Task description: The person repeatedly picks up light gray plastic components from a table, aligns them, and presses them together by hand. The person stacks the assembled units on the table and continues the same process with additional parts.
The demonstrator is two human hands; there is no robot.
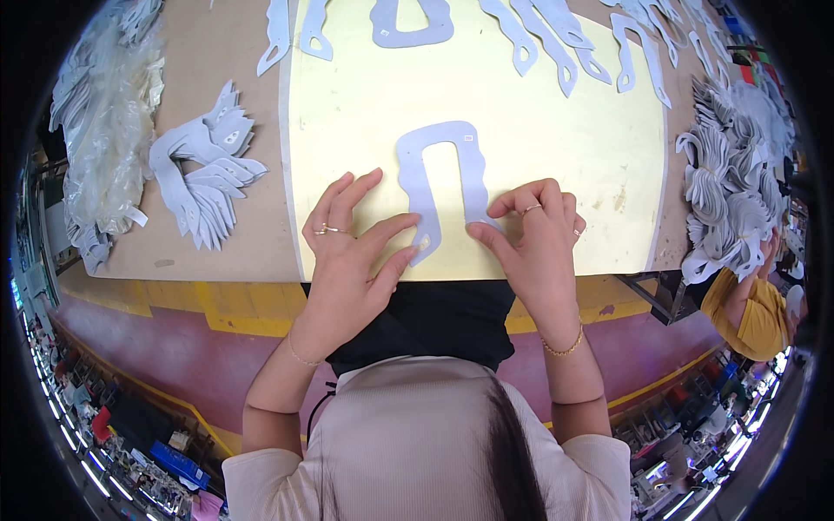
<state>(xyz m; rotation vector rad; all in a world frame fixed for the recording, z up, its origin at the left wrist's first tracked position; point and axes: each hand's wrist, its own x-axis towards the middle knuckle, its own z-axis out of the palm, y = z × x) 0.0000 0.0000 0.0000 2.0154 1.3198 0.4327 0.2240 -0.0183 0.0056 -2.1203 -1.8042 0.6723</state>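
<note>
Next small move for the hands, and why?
I'd probably steady the right leg's tip with the right hand and gently straighten the left leg with the left hand: the flat blue-gray U-shaped piece lies on the yellow sheet, and each hand's thumb and forefinger are at one leg's end.

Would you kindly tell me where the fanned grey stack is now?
In the head view, the fanned grey stack lies at left on the brown tabletop, between the clear plastic and the yellow sheet.
</note>
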